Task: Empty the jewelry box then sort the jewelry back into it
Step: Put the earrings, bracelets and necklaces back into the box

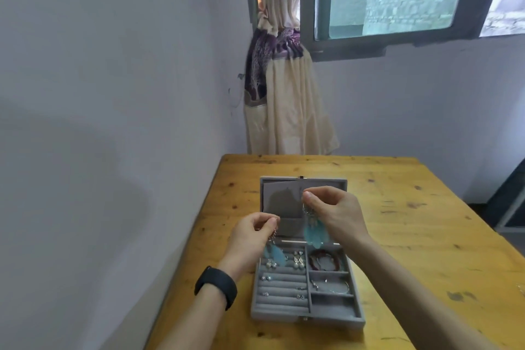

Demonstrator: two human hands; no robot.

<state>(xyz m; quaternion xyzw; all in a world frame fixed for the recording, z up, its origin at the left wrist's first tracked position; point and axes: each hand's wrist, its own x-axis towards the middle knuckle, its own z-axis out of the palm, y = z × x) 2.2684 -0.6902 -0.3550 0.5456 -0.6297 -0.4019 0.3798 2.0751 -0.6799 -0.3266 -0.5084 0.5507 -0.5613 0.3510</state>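
While its lid stands open, jewelry box: grey, toward the worktop's left edge, studs inside.
Left hand: fingertips clamped on a blue feather earring, over the box's far-left corner.
Right hand: fingertips clamped on a second feather earring, dangling before the lid.
Bracelet: dark beads, inside the box's far-right corner.
Left wrist: black band.

A knotted yellow wooden table stands in a room corner, carrying an open grey jewelry box toward its 9 o'clock side. The lid is raised at the box's 12 o'clock, and dark stains mark the wood at its 3 o'clock.
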